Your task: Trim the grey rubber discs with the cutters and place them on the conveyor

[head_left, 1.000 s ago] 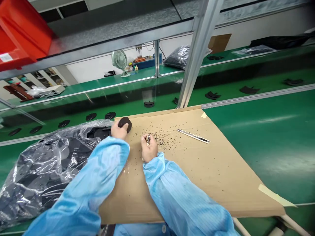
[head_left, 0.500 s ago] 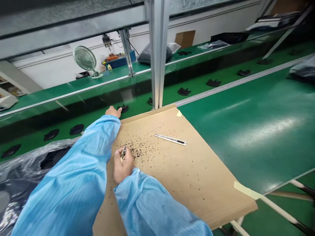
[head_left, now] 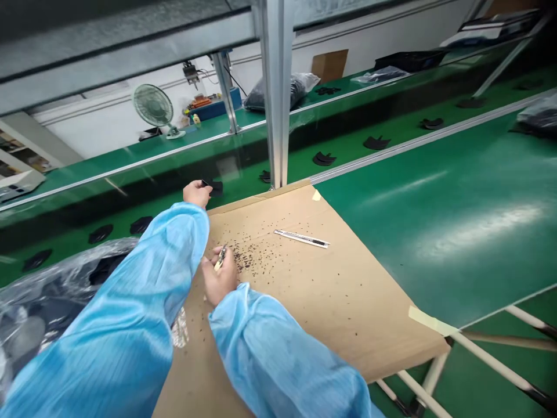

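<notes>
My left hand reaches across to the green belt beyond the cardboard. Its thumb and fingers pinch a flat black plastic part; the fingers behind it are partly hidden. My right hand is closed around a small slim tool with a dark metal upper end and a pale yellowish lower part; its exact kind I cannot make out. Below that hand lies brown cardboard, strewn with tiny black scraps. A slim snap-off cutter knife rests on the cardboard to the right of this hand.
Several curved black parts lie along the green belt. A metal post rises at the cardboard's far edge. At left is a clear plastic bag holding black parts. A fan stands on the far bench.
My left hand has closed on the black part and shifted slightly up and left with it. My right hand keeps the tool, slightly higher in view. The view has shifted a little.
</notes>
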Demonstrator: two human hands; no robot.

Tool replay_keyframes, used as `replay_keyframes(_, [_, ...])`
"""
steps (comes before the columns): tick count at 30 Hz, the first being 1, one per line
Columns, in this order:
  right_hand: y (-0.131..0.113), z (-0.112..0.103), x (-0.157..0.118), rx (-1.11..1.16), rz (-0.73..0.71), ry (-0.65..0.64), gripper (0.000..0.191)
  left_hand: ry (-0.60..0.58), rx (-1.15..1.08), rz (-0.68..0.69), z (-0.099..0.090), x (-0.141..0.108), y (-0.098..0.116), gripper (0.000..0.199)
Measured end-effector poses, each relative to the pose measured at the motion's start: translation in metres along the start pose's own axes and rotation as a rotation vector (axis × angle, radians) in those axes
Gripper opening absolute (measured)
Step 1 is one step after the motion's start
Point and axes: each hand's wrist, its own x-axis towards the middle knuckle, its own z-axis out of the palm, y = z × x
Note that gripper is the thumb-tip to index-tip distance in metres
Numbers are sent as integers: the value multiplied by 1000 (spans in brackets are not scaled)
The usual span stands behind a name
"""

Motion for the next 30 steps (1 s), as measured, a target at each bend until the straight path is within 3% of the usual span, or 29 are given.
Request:
replay_keyframes(3, [1, -2, -1, -26, -28, -91, 44, 6, -237, -76, -46, -41, 13, 18])
replay_keyframes(6, [2, -5, 0, -53, -55, -148, 44, -23, -408, -120, -99, -93, 15, 18])
replay_keyframes(9, [0, -9, 1, -43, -95, -193, 43, -88, -563, -228, -144, -144, 5, 19])
replay_keyframes(12, [-4, -13, 1, -68, -175, -237, 42, -241, -741, -343, -173, -182, -11, 22])
replay_keyframes(15, [-6, -15, -2, -130, -259, -318, 39, -308, -906, -390, -183, -202, -32, 30])
replay_keyframes(21, [1, -15, -6, -289, -524, -488, 40, -87, -970, -383, -170, -202, -70, 27])
replay_keyframes(26, [4, -16, -3, -468, -603, -466, 38, -133, -1015, -348, -169, -200, -74, 28])
replay_keyframes(30, [4, -18, 0, -642, -761, -471, 32, -217, -1014, -392, -173, -201, -72, 22])
